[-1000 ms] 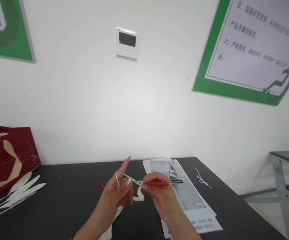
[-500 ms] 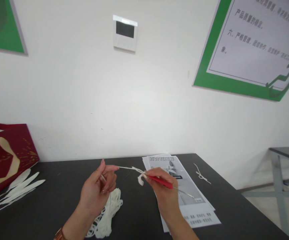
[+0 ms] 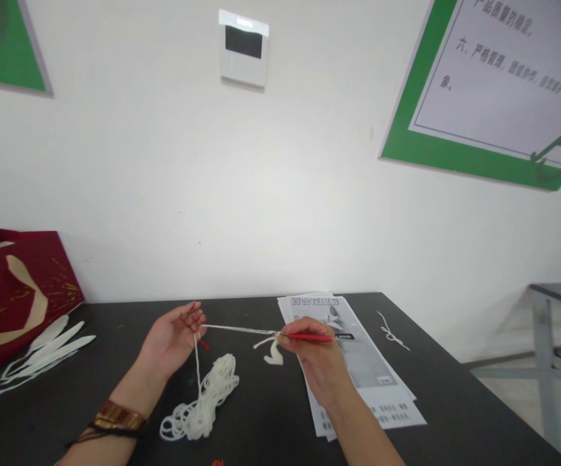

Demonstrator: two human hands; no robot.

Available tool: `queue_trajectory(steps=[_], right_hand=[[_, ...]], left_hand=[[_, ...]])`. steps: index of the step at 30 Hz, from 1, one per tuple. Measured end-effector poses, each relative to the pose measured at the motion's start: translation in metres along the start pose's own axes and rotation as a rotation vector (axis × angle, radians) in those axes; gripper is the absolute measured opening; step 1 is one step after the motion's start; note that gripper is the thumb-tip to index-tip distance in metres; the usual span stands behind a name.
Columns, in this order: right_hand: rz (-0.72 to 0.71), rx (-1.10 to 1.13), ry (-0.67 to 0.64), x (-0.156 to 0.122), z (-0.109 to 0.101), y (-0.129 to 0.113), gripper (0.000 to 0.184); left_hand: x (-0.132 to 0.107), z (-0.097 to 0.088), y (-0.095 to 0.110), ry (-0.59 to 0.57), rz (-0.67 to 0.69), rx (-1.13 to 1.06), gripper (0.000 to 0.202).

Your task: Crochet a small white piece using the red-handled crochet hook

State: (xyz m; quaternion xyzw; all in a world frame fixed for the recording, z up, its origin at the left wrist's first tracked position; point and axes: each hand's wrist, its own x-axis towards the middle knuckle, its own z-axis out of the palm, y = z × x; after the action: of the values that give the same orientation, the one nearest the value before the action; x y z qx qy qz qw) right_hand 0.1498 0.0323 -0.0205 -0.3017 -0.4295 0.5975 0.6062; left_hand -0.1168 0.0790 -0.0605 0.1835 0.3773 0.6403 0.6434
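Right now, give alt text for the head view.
Right hand holds a red tool and small white yarn piece, with yarn stretched to the left hand. A white skein and printed sheets lie on a black table.

The left hand (image 3: 169, 338) has moved farther from the right hand (image 3: 318, 360) — the yarn strand (image 3: 239, 329) between them longer.

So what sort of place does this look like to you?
Probably a craft workroom or classroom: a green-bordered text poster hangs on the wall, and printed sheets and a bundle of white yarn lie on the black table.
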Motion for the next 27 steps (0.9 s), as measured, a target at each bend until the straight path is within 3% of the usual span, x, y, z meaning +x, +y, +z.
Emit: queue_trajectory(steps=[5, 7, 10, 12, 15, 17, 21, 24, 27], right_hand=[[0.218, 0.055, 0.002, 0.000, 0.002, 0.004, 0.024], [0.267, 0.064, -0.004, 0.001, 0.003, 0.006, 0.025], [0.282, 0.044, -0.032, 0.001, 0.004, 0.005, 0.025], [0.273, 0.009, -0.057, 0.000, 0.005, 0.003, 0.025], [0.265, -0.038, -0.079, -0.004, 0.007, 0.000, 0.024], [0.267, -0.052, -0.085, -0.005, 0.008, -0.001, 0.023], [0.268, -0.080, -0.084, -0.005, 0.007, 0.001, 0.023], [0.274, -0.088, -0.078, -0.003, 0.006, 0.002, 0.022], [0.279, -0.080, -0.094, -0.004, 0.006, 0.003, 0.022]], left_hand=[[0.004, -0.023, 0.027, 0.003, -0.048, 0.152, 0.018], [-0.002, -0.025, 0.036, -0.020, -0.087, 0.250, 0.013], [-0.011, -0.020, 0.045, -0.049, -0.108, 0.347, 0.022], [-0.019, -0.009, 0.045, -0.060, -0.098, 0.354, 0.017], [-0.037, 0.023, 0.029, -0.102, -0.021, 0.274, 0.006], [-0.055, 0.051, 0.010, -0.196, -0.015, 0.208, 0.016], [-0.082, 0.095, -0.026, -0.368, -0.191, 0.105, 0.036], [-0.079, 0.099, -0.034, -0.391, -0.301, 0.013, 0.035], [-0.068, 0.087, -0.030, -0.422, -0.403, -0.068, 0.035]])
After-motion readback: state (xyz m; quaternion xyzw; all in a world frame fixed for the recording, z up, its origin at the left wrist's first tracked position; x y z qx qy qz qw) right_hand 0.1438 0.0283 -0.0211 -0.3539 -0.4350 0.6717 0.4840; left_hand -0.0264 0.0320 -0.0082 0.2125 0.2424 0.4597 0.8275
